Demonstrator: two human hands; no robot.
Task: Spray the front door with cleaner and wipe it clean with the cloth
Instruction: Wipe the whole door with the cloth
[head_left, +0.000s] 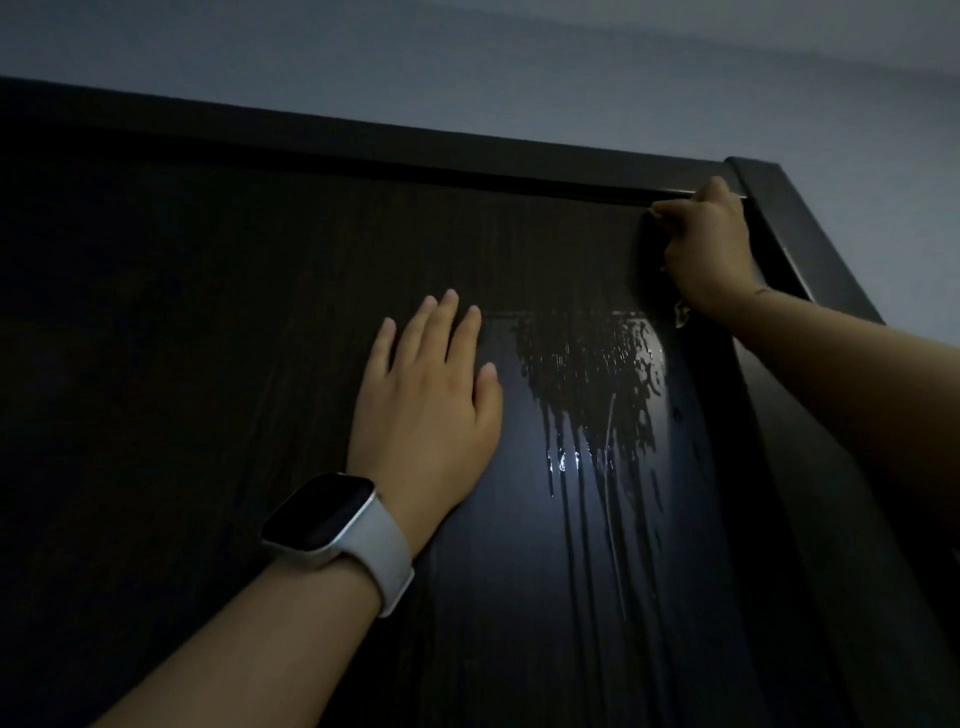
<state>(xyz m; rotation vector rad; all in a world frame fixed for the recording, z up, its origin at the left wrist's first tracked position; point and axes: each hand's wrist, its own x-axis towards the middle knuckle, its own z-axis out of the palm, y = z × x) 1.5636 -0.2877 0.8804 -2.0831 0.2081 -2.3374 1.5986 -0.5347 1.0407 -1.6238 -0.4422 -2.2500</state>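
Gripping crumpled cloth (681, 312) — right hand (709, 244), glossy door (208, 312).

The single head-worn view looks forward and steeply upward, close against the dark door (218, 364), whose top edge slants from nine o'clock up toward two o'clock, with wall (519, 67) above it.
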